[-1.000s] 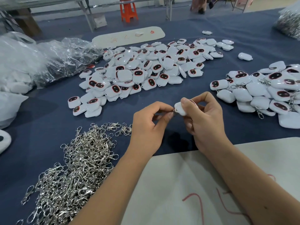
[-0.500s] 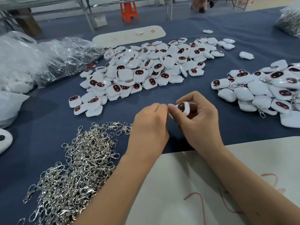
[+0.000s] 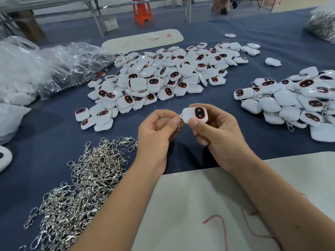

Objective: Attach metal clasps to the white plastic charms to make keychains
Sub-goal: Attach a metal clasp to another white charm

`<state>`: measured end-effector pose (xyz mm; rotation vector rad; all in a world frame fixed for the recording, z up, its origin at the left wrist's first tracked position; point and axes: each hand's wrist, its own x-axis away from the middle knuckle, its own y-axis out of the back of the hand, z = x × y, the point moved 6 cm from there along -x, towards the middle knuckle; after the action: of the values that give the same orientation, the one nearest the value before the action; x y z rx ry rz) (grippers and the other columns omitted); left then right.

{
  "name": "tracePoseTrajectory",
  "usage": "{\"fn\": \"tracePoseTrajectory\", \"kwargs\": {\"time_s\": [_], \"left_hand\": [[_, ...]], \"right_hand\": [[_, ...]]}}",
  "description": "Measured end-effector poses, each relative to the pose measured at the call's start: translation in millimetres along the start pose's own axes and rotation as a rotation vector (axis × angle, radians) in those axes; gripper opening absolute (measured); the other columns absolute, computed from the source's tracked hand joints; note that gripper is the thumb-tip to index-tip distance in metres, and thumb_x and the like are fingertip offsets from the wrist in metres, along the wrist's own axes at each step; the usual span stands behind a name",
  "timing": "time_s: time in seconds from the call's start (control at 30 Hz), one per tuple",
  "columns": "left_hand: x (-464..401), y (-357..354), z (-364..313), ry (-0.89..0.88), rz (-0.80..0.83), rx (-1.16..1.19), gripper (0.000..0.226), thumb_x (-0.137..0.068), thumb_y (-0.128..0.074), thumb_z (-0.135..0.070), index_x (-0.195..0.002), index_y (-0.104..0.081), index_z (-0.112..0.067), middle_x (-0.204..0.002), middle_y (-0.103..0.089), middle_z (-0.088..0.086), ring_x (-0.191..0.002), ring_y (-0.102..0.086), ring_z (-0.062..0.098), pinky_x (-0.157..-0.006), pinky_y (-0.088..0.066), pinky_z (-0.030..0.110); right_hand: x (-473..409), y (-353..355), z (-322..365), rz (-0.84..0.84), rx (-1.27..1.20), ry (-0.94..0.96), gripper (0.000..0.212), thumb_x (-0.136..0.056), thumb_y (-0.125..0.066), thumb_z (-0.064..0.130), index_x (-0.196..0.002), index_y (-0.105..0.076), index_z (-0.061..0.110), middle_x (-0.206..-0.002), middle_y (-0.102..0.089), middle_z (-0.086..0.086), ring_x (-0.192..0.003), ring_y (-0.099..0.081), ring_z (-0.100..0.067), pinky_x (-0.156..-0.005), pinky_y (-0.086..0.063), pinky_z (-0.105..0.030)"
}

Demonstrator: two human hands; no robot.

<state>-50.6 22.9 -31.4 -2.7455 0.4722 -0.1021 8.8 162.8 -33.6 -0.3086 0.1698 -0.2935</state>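
Note:
My right hand (image 3: 215,131) pinches a white charm (image 3: 194,115) between thumb and fingers, its dark red-rimmed face turned up. My left hand (image 3: 155,134) pinches a metal clasp (image 3: 178,122) at the charm's left corner; the clasp hangs down between the two hands and is partly hidden by my thumb. A heap of loose silver clasps (image 3: 79,187) lies at the lower left. A big pile of white charms (image 3: 163,78) spreads across the middle of the blue table. Another pile of charms with clasps on them (image 3: 293,100) lies at the right.
Clear plastic bags (image 3: 45,69) sit at the left. A white board (image 3: 208,205) with red marks lies under my forearms. A second white board (image 3: 143,40) lies at the back, a bag of clasps (image 3: 322,26) at the far right, an orange stool (image 3: 142,11) beyond the table.
My right hand has turned the charm so its dark face points up. My left hand has opened slightly, and the clasp now hangs visibly at the charm's corner.

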Motion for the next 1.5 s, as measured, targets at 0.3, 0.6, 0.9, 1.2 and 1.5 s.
{"fn": "tracePoseTrajectory", "kwargs": {"time_s": [0.3,0.6,0.9,1.2,1.5], "left_hand": [[-2.1,11.0,-8.7,-0.169,-0.136,-0.203,0.017,-0.088,-0.075,0.003,-0.083,-0.073,-0.014,-0.070,-0.072,0.007,-0.072,-0.066,0.018,-0.071,-0.054,0.025],[5.8,-4.4,-30.9,-0.625,-0.004,-0.930,0.015,-0.087,-0.070,0.001,-0.082,-0.071,-0.013,-0.077,-0.069,-0.007,-0.075,-0.065,0.014,-0.074,-0.053,0.032],[-0.9,5.5,-8.6,-0.214,-0.101,-0.456,0.011,-0.092,-0.073,-0.004,-0.092,-0.075,-0.015,-0.080,-0.075,0.000,-0.073,-0.068,0.007,-0.072,-0.053,0.019],[-0.1,3.8,0.4,-0.017,-0.109,-0.022,0.016,-0.089,-0.072,0.004,-0.088,-0.074,-0.011,-0.069,-0.071,0.003,-0.066,-0.065,0.012,-0.069,-0.054,0.024],[4.4,0.9,-26.1,-0.453,-0.120,-0.676,0.018,-0.085,-0.078,-0.002,-0.080,-0.074,-0.020,-0.075,-0.072,-0.009,-0.071,-0.068,0.010,-0.072,-0.055,0.023]], "right_hand": [[-1.3,0.8,-5.0,0.000,0.046,-0.029,0.030,-0.086,-0.080,0.016,-0.113,-0.068,0.011,-0.080,-0.066,-0.013,-0.057,-0.052,-0.017,-0.044,-0.038,-0.021],[-1.8,7.5,-9.0,-0.054,0.023,-0.064,0.022,-0.092,-0.078,0.011,-0.112,-0.068,0.008,-0.078,-0.071,-0.012,-0.056,-0.054,-0.013,-0.044,-0.039,-0.019],[-2.0,5.8,-5.7,-0.025,-0.026,-0.023,0.027,-0.096,-0.072,0.010,-0.123,-0.068,0.009,-0.082,-0.067,-0.010,-0.059,-0.054,-0.013,-0.047,-0.040,-0.018],[-2.2,2.2,-6.0,0.010,-0.042,-0.028,0.026,-0.097,-0.069,0.009,-0.123,-0.068,0.009,-0.082,-0.066,-0.010,-0.059,-0.053,-0.013,-0.047,-0.038,-0.018],[-1.3,6.5,-6.4,-0.027,-0.035,-0.052,0.023,-0.099,-0.068,0.010,-0.121,-0.068,0.008,-0.080,-0.067,-0.007,-0.058,-0.053,-0.010,-0.047,-0.038,-0.017]]}}
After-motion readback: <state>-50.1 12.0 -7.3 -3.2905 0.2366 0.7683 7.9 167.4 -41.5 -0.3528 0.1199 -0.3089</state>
